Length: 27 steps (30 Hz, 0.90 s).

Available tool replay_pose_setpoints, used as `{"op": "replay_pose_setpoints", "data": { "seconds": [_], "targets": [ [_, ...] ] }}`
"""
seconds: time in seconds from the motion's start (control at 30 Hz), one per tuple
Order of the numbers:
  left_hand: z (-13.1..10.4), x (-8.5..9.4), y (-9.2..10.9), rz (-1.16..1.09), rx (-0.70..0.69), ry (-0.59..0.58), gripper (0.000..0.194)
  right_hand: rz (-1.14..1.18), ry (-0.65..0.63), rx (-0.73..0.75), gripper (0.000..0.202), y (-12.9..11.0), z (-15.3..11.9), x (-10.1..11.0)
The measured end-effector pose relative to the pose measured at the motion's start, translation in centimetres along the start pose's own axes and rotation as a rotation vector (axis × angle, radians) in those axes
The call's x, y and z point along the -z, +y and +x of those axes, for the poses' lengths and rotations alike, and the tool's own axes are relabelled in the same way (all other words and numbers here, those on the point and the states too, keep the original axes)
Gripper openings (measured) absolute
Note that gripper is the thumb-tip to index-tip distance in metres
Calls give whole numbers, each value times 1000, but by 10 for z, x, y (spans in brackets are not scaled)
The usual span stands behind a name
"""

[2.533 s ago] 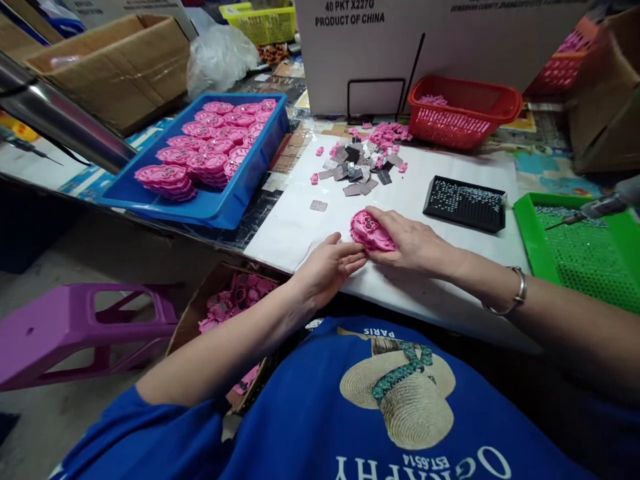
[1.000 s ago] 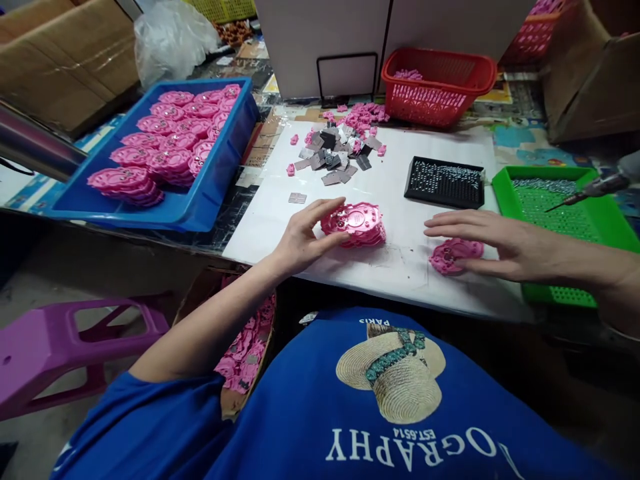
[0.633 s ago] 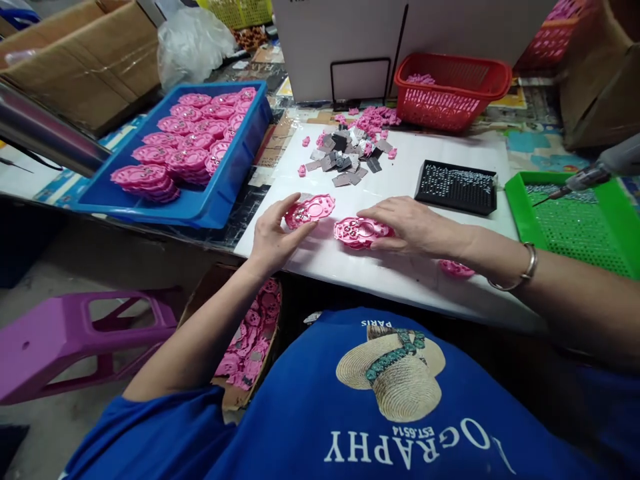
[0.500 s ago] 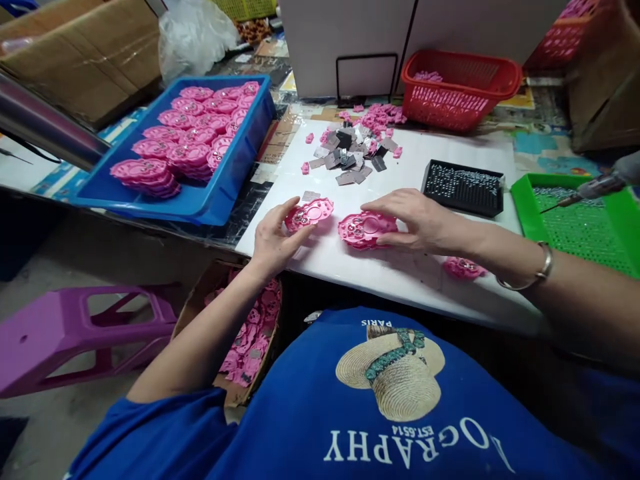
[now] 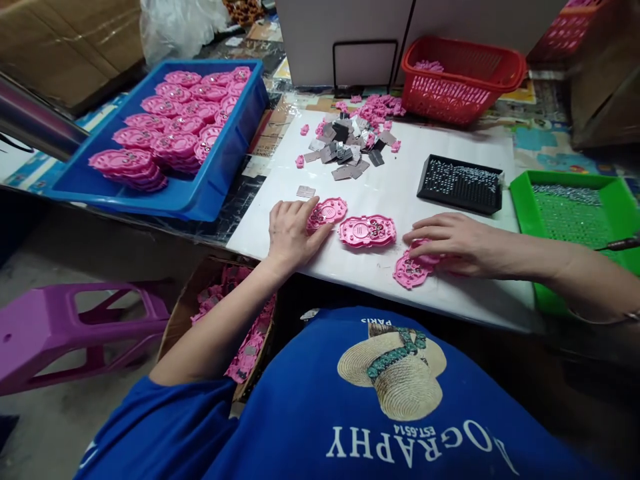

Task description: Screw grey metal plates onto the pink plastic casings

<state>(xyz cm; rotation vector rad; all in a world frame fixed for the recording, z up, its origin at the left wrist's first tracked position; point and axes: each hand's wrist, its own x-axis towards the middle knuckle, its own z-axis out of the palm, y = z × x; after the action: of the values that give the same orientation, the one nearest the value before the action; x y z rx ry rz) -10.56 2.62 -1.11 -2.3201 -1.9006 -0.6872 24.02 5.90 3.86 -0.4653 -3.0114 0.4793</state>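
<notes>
My left hand has its thumb and fingers closed on the left end of a pink plastic casing with small metal bits in it. Right beside that, a second pink casing lies on the white board, touched by neither hand; its metal bits face right. Farther right, my right hand grips a third pink casing, partly covered by the fingers. Beyond my left hand lies a small grey metal plate.
Grey plates and small pink parts are heaped at the back. A black tray and green tray of screws stand right, with a screwdriver tip. A blue tray of stacked casings is left, a red basket behind.
My right hand has left the middle casing and moved to the casing on the right, which now lies farther left. The middle casing's metal bits now face right instead of left.
</notes>
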Motion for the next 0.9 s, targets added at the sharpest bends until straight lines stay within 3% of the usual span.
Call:
{"op": "replay_pose_setpoints", "data": {
  "seconds": [0.2,0.33,0.43,0.57,0.67,0.8,0.9],
  "targets": [
    [-5,5,1,-7,-7,-38,55,-60,155,-67,37,-17,45,13],
    [-8,6,0,-21,-4,-47,55,-180,100,-148,46,-18,79,0],
    [-12,8,-3,-42,-12,-41,54,-119,122,-153,45,-17,85,-2],
    [-16,13,-3,-91,-63,35,57,-63,352,-205,46,-27,64,13],
    [-13,16,7,-173,-196,49,59,-115,502,-328,48,-42,34,20],
    [3,13,28,-214,-449,-124,65,-191,561,-504,47,-65,-7,13],
    [19,10,41,-171,-552,-271,57,-250,608,-570,43,-82,-32,2]
  ]
}}
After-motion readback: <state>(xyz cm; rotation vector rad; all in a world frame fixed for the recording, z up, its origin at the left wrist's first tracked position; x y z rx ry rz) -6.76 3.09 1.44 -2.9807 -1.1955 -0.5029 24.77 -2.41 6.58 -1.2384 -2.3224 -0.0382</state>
